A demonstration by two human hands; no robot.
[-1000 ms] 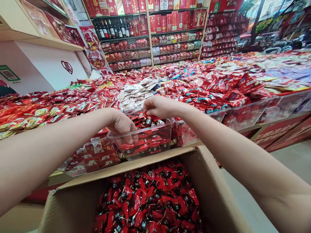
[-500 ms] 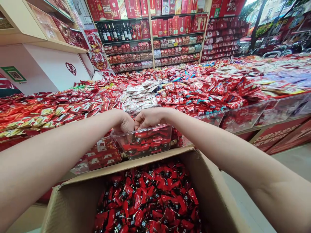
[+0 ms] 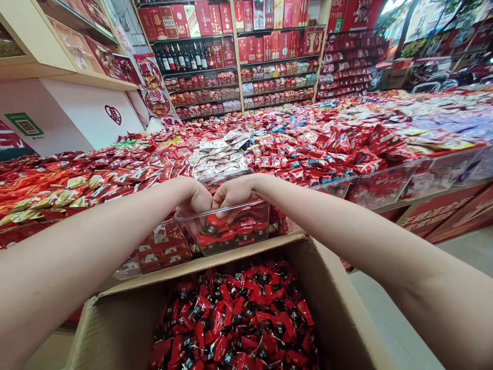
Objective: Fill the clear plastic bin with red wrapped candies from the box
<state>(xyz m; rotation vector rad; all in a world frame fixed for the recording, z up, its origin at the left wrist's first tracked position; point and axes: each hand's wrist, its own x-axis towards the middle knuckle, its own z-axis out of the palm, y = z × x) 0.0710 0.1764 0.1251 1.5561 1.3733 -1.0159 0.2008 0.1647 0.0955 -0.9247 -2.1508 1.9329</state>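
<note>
A clear plastic bin (image 3: 185, 222) holds red-and-black wrapped candies (image 3: 227, 234). My left hand (image 3: 197, 199) dips into it at the left, its bent fingers dimly seen through the wall against the candies. From the right, my right hand (image 3: 234, 192) reaches in with curled fingers, nearly touching the left. Whatever lies inside either hand is hidden by the fingers and the bin's rim. Below my forearms stands an opened cardboard box (image 3: 346, 303), with a heap of the same kind of wrapped candies (image 3: 234, 313) inside.
Bins of packaged sweets spread behind and to both sides, with white packets (image 3: 219, 154) just beyond my hands. Shelves (image 3: 236, 64) with bottles and red boxes line the back wall. A white counter (image 3: 92, 110) stands at the left. Floor (image 3: 400, 308) shows at the right.
Both hands stay in the bin, with only small finger shifts. A candy between them now shows more of its red wrapper. The whole view has shifted slightly.
</note>
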